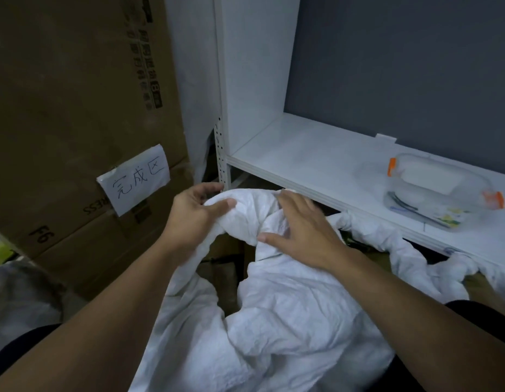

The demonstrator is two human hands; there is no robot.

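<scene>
Below the front edge of a white shelf unit [302, 154], a crumpled white cloth [296, 321] lies across the person's lap and rises to a bunched peak between both hands. Its main mass runs lengthwise from the lap, near the camera, away toward the shelf's left upright, with the gathered end pointing at that upright. A second, twisted length trails off to the right along the underside of the shelf edge. The left hand [193, 216] grips the left side of the peak, thumb pressed over the top fold and fingers curled behind it. The right hand [305, 236] rests palm down on the right side of the peak, fingers spread and fairly straight, thumb extended leftward onto the fabric, not closed around it. A clear plastic container [443, 193] with orange clips sits on the shelf at right. Stacked cardboard boxes [76, 108] stand at left, bearing a handwritten paper label [135, 176].
</scene>
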